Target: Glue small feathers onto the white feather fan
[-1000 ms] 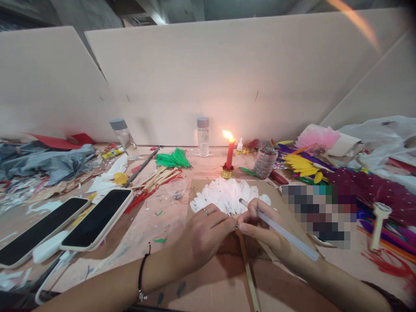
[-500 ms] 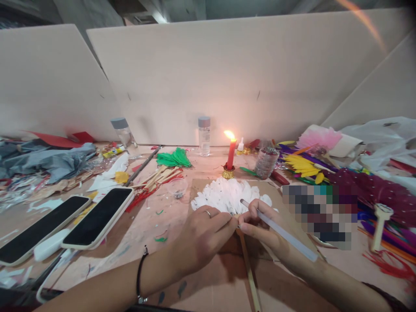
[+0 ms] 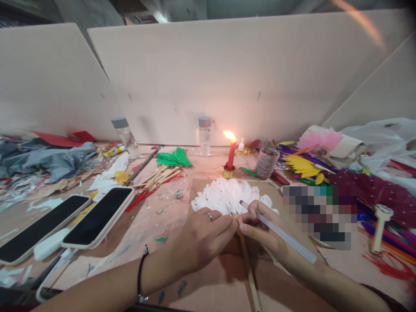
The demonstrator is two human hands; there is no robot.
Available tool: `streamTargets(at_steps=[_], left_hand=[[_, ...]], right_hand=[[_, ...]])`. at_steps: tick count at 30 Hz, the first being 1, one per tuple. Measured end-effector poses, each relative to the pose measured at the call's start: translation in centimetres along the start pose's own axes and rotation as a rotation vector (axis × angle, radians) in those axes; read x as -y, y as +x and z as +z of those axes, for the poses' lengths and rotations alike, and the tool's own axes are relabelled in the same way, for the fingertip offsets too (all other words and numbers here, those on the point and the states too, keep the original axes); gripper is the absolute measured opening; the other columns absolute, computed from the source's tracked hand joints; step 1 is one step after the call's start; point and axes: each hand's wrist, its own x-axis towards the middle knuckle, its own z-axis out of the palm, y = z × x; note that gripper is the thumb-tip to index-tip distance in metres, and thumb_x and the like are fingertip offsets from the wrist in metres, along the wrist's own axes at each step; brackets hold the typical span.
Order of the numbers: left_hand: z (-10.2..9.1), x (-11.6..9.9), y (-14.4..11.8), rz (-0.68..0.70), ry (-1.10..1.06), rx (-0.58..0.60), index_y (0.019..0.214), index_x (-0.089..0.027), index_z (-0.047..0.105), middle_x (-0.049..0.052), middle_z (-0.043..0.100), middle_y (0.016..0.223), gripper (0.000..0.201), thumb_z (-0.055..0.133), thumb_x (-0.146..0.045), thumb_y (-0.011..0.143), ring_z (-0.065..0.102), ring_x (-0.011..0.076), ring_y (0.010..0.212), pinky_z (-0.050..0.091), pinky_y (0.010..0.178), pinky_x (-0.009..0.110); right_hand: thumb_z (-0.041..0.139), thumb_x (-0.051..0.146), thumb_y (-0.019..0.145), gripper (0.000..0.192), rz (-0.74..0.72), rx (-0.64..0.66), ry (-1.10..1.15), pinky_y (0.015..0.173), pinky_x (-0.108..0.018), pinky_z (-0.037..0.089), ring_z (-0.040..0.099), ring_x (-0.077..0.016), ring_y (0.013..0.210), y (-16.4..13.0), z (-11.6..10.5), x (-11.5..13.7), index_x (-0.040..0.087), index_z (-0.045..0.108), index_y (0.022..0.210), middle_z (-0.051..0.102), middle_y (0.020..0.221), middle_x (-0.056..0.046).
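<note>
The two hands meet at the base of a white feather fan [image 3: 227,193], which lies on a piece of cardboard [image 3: 273,190] on the tabletop [image 3: 175,212], its wooden handle [image 3: 248,271] running toward the near edge. The left hand [image 3: 208,236], with a ring on one finger and a dark bracelet [image 3: 141,275] at the wrist, has its fingers bent and drawn close together over the top of the handle; whether they grip anything cannot be told. The right hand [image 3: 268,227] keeps a translucent pen-like tube [image 3: 286,238] slanted through its fingers, while thumb and forefinger close to a narrow pinch beside the left fingertips — what lies between them is too small to tell. Just beyond the fan a lit red candle [image 3: 231,155] stands upright in a gold holder [image 3: 229,172], with a clear bottle [image 3: 204,138] behind and to its left. Nearer the left arm lie two phones, one [image 3: 99,218] beside the other [image 3: 42,229] — a small white case [image 3: 51,245] between them. Yellow feathers [image 3: 302,167] and a maroon fan [image 3: 367,193] lie off to the right.
</note>
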Motion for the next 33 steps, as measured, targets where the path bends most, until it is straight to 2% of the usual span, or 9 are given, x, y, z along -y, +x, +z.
streamTargets(at_steps=[7,13,20,24,29,33], left_hand=[[0.25,0.04,-0.22,-0.003,0.005,0.004,0.110,-0.012,0.063,0.001,0.067,0.085,0.019,0.045,-0.010,0.111,0.058,0.0166,0.069,0.050,0.066,0.034],[0.64,0.18,-0.49,-0.006,-0.015,-0.011,0.120,-0.011,0.063,0.001,0.068,0.088,0.019,0.046,-0.011,0.111,0.060,0.0168,0.071,0.048,0.064,0.034],[0.74,0.20,-0.48,-0.020,-0.047,-0.028,0.118,-0.011,0.064,0.001,0.067,0.085,0.020,0.045,-0.012,0.112,0.059,0.0170,0.070,0.047,0.063,0.034],[0.41,0.07,-0.16,-0.050,-0.080,-0.034,0.115,-0.014,0.065,0.001,0.067,0.083,0.024,0.042,-0.012,0.112,0.058,0.0167,0.069,0.046,0.061,0.033],[0.40,-0.25,0.12,-0.160,-0.207,-0.098,0.104,-0.018,0.070,0.000,0.066,0.076,0.025,0.047,-0.012,0.110,0.060,0.0151,0.068,0.046,0.060,0.028],[0.94,-0.21,0.06,-0.245,-0.408,-0.166,0.104,-0.017,0.075,0.003,0.074,0.081,0.025,0.052,-0.016,0.110,0.067,0.0143,0.072,0.051,0.066,0.025]], right_hand=[[0.078,0.047,0.097,0.044,-0.005,-0.004,0.017,0.076,-0.032,0.042,0.050,-0.0193,0.083,-0.25,0.37,0.42,0.027,0.040,0.089,0.052,0.088,0.002],[0.079,0.043,0.098,0.042,-0.032,-0.007,0.063,0.077,-0.030,0.042,0.051,-0.0181,0.083,-0.29,0.45,0.38,0.027,0.041,0.089,0.053,0.089,0.003],[0.080,0.039,0.098,0.040,-0.040,-0.020,0.073,0.078,-0.030,0.041,0.051,-0.0176,0.085,-0.28,0.29,-0.04,0.027,0.043,0.091,0.052,0.089,0.004],[0.081,0.040,0.098,0.041,-0.018,-0.027,0.054,0.078,-0.031,0.040,0.052,-0.0179,0.085,-0.29,0.23,0.12,0.027,0.043,0.090,0.057,0.090,0.003],[0.081,0.040,0.098,0.039,-0.029,-0.043,0.032,0.078,-0.031,0.039,0.054,-0.0172,0.083,-0.31,0.02,0.14,0.027,0.045,0.091,0.062,0.089,0.004],[0.082,0.039,0.097,0.039,-0.048,-0.054,0.019,0.081,-0.031,0.042,0.060,-0.0183,0.088,-0.26,0.15,0.17,0.027,0.046,0.092,0.067,0.092,0.003]])
